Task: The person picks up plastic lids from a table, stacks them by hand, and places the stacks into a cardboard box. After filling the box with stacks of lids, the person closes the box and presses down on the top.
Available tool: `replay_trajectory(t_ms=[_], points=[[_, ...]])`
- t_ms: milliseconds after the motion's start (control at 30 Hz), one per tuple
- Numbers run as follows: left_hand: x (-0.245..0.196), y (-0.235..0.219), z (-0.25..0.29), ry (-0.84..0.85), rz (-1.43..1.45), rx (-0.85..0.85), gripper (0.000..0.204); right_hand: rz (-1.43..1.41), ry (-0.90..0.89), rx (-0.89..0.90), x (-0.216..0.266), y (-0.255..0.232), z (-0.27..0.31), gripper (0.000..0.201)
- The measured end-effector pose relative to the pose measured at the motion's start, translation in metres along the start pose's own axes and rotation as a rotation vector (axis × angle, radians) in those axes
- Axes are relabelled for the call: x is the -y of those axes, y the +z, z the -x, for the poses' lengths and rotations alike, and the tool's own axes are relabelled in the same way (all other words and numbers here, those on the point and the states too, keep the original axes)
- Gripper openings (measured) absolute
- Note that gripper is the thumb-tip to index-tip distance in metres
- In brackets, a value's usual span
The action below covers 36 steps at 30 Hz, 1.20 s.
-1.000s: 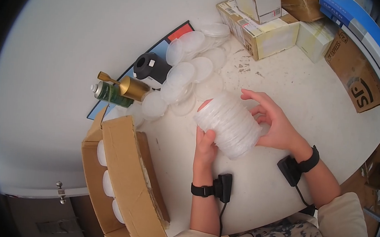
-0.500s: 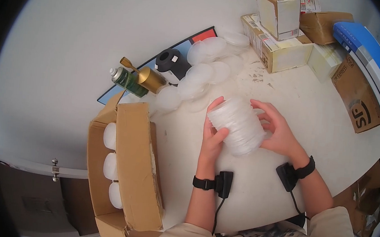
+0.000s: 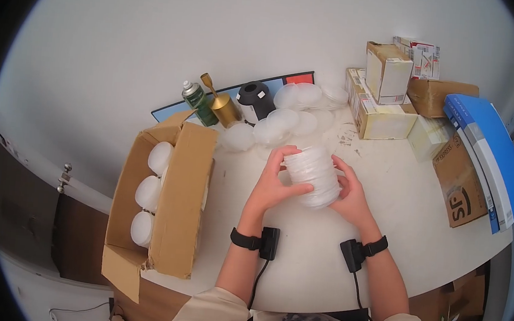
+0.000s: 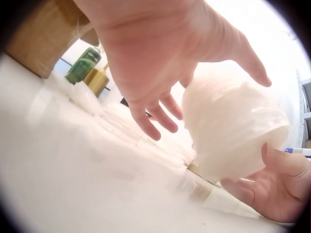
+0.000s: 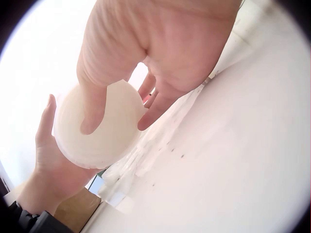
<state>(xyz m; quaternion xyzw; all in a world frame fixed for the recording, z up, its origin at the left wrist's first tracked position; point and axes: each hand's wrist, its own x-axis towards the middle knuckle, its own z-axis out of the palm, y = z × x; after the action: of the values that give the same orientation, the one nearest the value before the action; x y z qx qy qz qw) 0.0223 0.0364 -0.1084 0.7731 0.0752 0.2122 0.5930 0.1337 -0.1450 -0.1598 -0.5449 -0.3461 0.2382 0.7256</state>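
A wrapped white translucent cylinder, ridged like a stack of round pieces [image 3: 313, 176], is held above the table between both hands. The left hand [image 3: 272, 183] grips its left side, thumb across the near side; in the left wrist view this hand [image 4: 150, 53] has its thumb against the cylinder [image 4: 228, 121] and other fingers spread. The right hand [image 3: 351, 199] holds the opposite side; in the right wrist view its thumb [image 5: 95, 109] lies on the round end face [image 5: 116, 141].
An open cardboard box [image 3: 183, 200] with white round pieces [image 3: 147, 192] stands at left. Loose translucent discs [image 3: 282, 120] lie behind the hands, near a green can [image 3: 200, 102], a gold object [image 3: 225, 110] and a black object [image 3: 255, 100]. Boxes [image 3: 386, 121] and blue files [image 3: 484, 144] stand at right.
The head view has turned, so the scene sits more level. The left hand has shifted around the cylinder, its fingers now over the upper left edge. Both hands still hold it.
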Motion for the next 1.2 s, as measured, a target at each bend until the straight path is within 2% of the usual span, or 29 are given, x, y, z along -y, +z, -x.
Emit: replay_trajectory(t_ms=[67,100,167,300,367,500,633,700,733,767,900,933,1000,1033,1067,1133,1200], points=[[-0.016,-0.001,0.001,0.177,-0.499,-0.026,0.089,-0.027,-0.003,0.003,0.005,0.0,0.0,0.097],[-0.025,0.0,0.001,0.185,-0.505,-0.031,0.089,-0.053,0.006,-0.003,0.008,-0.001,0.0,0.098],[-0.042,0.004,0.002,0.27,-0.706,-0.026,0.101,-0.066,-0.018,0.002,0.006,-0.003,-0.001,0.099],[-0.065,0.02,0.005,0.366,-0.647,-0.032,0.11,-0.036,-0.06,-0.03,0.0,-0.003,-0.002,0.101],[-0.07,0.027,0.006,0.423,-0.794,0.026,0.117,-0.044,-0.059,-0.038,0.0,-0.004,-0.002,0.101],[-0.07,0.039,0.01,0.423,-0.847,-0.023,0.117,-0.005,-0.053,-0.015,0.0,-0.004,-0.001,0.1],[-0.078,0.041,0.017,0.438,-0.797,0.029,0.114,0.043,-0.067,-0.009,0.007,-0.004,0.003,0.102],[-0.086,0.038,0.023,0.432,-0.807,0.022,0.112,-0.141,-0.035,0.089,0.02,-0.004,0.006,0.107],[-0.091,0.038,0.027,0.476,-0.828,0.015,0.111,-0.152,-0.028,0.109,0.028,-0.004,0.007,0.107],[-0.095,0.035,0.032,0.52,-0.854,0.003,0.109,-0.193,-0.035,0.203,0.036,-0.004,0.007,0.109],[-0.102,0.025,0.054,0.486,-0.879,-0.035,0.108,-0.332,-0.015,0.457,0.047,-0.005,0.01,0.115],[-0.105,0.023,0.061,0.478,-0.889,-0.056,0.108,-0.334,-0.013,0.481,0.051,-0.005,0.011,0.115],[-0.112,0.021,0.075,0.496,-0.93,-0.025,0.108,-0.294,0.206,0.511,0.064,-0.004,0.015,0.118],[-0.114,0.021,0.083,0.5,-0.891,-0.041,0.107,-0.184,0.236,0.523,0.074,-0.003,0.017,0.118],[-0.119,0.019,0.09,0.495,-0.895,-0.07,0.107,-0.172,0.237,0.549,0.08,-0.001,0.019,0.118],[-0.131,0.015,0.104,0.494,-0.934,-0.004,0.104,-0.061,0.201,0.544,0.087,0.004,0.023,0.118],[-0.144,0.011,0.12,0.489,-0.936,-0.046,0.102,-0.032,0.196,0.613,0.096,0.017,0.022,0.119]])
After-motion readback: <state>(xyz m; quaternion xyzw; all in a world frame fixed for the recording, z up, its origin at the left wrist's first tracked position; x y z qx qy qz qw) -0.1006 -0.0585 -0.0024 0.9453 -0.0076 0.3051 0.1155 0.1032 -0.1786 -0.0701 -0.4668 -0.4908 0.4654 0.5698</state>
